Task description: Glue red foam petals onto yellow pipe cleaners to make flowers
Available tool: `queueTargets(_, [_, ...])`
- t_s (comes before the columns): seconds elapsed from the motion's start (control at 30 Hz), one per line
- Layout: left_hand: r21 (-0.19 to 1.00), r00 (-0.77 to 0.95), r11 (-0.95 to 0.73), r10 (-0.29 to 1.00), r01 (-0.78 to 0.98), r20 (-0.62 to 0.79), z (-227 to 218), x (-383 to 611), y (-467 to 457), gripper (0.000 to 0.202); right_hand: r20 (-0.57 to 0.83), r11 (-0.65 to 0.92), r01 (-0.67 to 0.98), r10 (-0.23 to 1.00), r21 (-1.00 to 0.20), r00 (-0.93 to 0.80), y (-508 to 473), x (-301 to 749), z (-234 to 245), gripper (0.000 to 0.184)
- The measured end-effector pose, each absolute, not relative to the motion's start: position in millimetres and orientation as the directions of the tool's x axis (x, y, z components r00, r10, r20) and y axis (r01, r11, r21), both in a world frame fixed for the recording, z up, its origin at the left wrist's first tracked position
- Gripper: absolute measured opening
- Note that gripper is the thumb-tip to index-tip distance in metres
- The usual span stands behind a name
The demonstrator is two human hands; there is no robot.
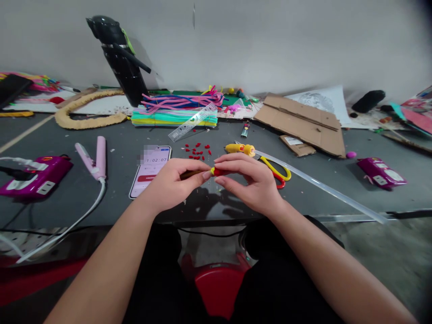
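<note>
My left hand [177, 180] is closed round a thin brown stick [191, 173] held level above the table's front edge. My right hand [248, 177] pinches the stick's tip, where a small red and yellow piece [216, 171] sits between my fingertips. Both hands meet at the middle of the grey table [118, 135]. Several small red bits [197, 152] lie scattered just beyond my hands. A yellow-headed craft piece [241, 149] and yellow and red scissors [278, 171] lie right behind my right hand.
A phone [150, 170] showing a timer lies left of my hands. A pink hair straightener [93, 158], two magenta power strips [35, 176] [381, 172], a clear ruler [193, 121], pipe cleaners [175, 110], cardboard [303, 123], a long glue stick [324, 189] and a black bottle [121, 60] crowd the table.
</note>
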State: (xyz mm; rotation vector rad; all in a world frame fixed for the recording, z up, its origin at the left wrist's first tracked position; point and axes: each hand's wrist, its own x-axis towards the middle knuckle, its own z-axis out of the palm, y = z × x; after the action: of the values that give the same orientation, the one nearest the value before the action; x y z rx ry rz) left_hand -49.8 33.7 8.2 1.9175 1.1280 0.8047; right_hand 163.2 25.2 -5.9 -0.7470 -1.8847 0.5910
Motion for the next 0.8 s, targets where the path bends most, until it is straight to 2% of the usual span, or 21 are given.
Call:
queueTargets(0.27, [0.885, 0.430, -0.275, 0.898, 0.377, 0.096, 10.4, -49.7, 32.5, 0.027, 0.654, 0.720, 0.254, 0.693, -0.646, -0.302, 25.7, 161.4, -5.8, 0.016])
queueTargets(0.57, [0.975, 0.455, -0.113, 0.891, 0.193, 0.013, 11.8, -53.2, 33.0, 0.016, 0.685, 0.780, 0.241, 0.624, -0.578, -0.376, 23.3, 168.5, -2.3, 0.022])
queueTargets(0.8, [0.988, 0.461, -0.067, 0.887, 0.137, -0.004, 11.6, -53.8, 33.2, 0.011, 0.657, 0.718, 0.172, 0.690, -0.674, -0.304, 19.8, 162.8, -1.3, 0.018])
